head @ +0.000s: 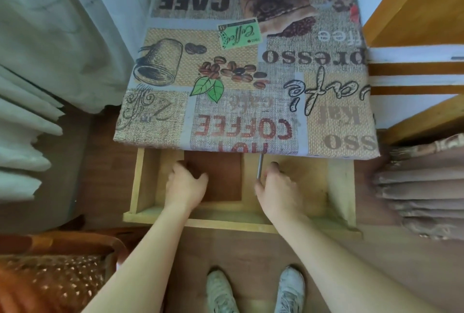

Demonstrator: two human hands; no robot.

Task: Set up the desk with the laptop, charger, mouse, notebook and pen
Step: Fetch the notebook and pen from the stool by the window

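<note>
A pulled-out wooden drawer (140, 187) sits under the desk top, which is covered by a coffee-print cloth (246, 79). A brown notebook (221, 177) lies flat in the drawer. My left hand (184, 186) clasps its left edge, thumb on the cover and fingers curled at the side. A slim silver pen (259, 166) lies just right of the notebook, its far end hidden under the cloth's edge. My right hand (276, 189) holds the pen's near end, thumb against it. No laptop, charger or mouse is in view.
Pale curtains (50, 36) hang at the left. A wooden frame (414, 11) stands at the right, with folded brownish fabric (421, 192) below it. A woven chair seat (55, 280) is at the lower left. My feet in white shoes (253, 290) stand on the wooden floor.
</note>
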